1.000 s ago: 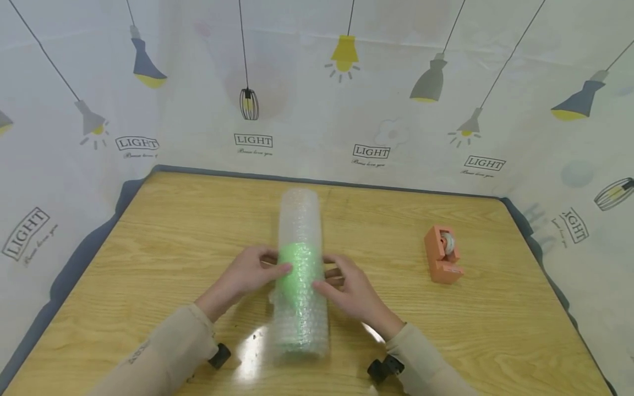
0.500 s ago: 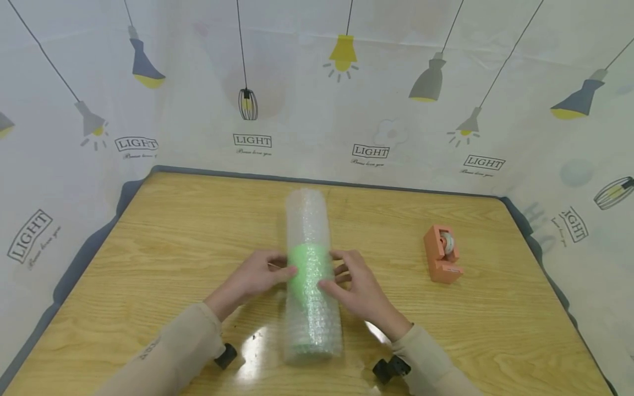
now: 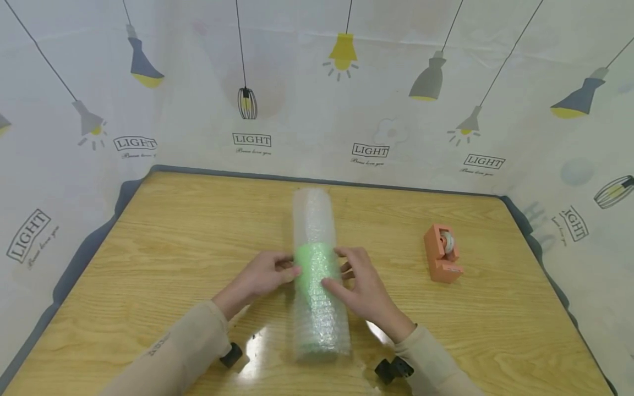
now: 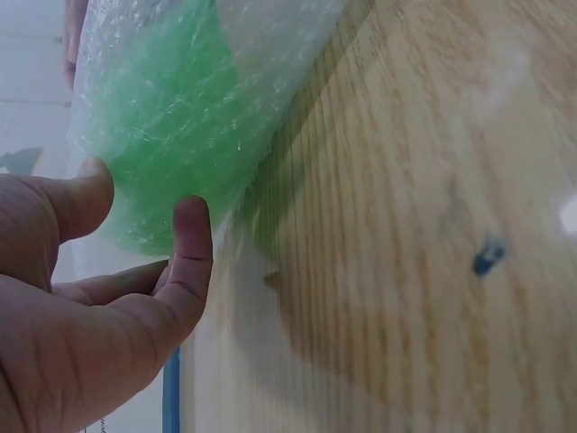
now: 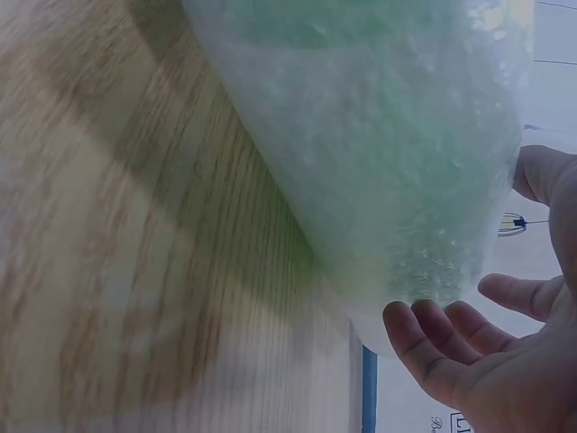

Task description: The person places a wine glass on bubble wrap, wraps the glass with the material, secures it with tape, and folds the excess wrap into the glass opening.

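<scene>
Actually, from where I stand, the bubble-wrap roll (image 3: 321,313) lies in the middle of the wooden table (image 3: 198,220), its far end directed to twelve o'clock as the person faces it. Something green (image 3: 313,261) shows through the wrap. The left hand (image 3: 262,273) touches the roll at nine o'clock, the right hand (image 3: 364,286) at three; both have thumb and fingers apart, loosely bent. An orange tape dispenser (image 3: 437,258) stands well apart from the roll, toward three o'clock.

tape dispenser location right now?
Head view, right half: the orange tape dispenser stands on the table, apart from and to the right of the right hand and the bubble-wrap roll.
</scene>
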A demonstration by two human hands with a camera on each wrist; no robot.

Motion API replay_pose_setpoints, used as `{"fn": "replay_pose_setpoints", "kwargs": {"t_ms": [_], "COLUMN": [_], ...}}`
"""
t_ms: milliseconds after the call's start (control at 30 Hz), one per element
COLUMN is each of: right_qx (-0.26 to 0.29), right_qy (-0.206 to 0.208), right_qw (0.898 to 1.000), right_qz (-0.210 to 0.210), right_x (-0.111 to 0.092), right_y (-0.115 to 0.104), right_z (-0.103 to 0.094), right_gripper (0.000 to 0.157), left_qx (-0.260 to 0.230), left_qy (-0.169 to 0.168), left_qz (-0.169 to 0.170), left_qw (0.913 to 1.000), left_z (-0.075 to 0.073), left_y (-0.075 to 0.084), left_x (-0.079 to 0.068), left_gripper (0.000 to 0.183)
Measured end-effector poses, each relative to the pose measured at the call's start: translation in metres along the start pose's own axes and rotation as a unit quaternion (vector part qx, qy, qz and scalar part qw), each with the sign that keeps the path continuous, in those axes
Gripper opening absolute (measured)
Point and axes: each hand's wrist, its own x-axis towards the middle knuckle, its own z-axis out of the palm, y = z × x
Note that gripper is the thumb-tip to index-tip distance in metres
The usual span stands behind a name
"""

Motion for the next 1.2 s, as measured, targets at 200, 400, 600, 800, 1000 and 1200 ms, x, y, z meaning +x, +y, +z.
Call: {"fn": "replay_pose_setpoints", "kwargs": {"t_ms": [200, 400, 600, 800, 1000, 1200], "right_qx": [-0.018, -0.015, 0.007, 0.011, 0.041, 0.076], "right_qy": [0.015, 0.031, 0.027, 0.020, 0.015, -0.023], "right_qw": [0.999, 0.998, 0.997, 0.996, 0.997, 0.997], "right_qz": [-0.022, -0.047, -0.068, -0.085, -0.063, 0.006], "right_x": [-0.001, 0.000, 0.001, 0.002, 0.003, 0.002], "right_y": [0.001, 0.003, 0.005, 0.006, 0.007, 0.011], "right_z": [-0.002, 0.000, 0.002, 0.004, 0.006, 0.006], "right_gripper": [0.062, 0.050, 0.049, 0.051, 0.052, 0.053], "left_qx": [-0.033, -0.026, 0.021, 0.029, 0.028, 0.030], "left_qy": [0.003, 0.013, 0.025, 0.045, 0.057, 0.066], "left_qz": [-0.004, -0.003, 0.016, 0.034, 0.033, 0.034], "left_qw": [0.9995, 0.9996, 0.9993, 0.9980, 0.9974, 0.9968], "left_z": [0.004, 0.002, -0.004, -0.005, -0.006, -0.006], "left_y": [-0.002, -0.002, -0.004, -0.006, -0.006, -0.007], "left_x": [0.003, 0.000, -0.004, -0.004, -0.005, -0.006], "left_gripper": [0.046, 0.046, 0.046, 0.042, 0.041, 0.039]}}
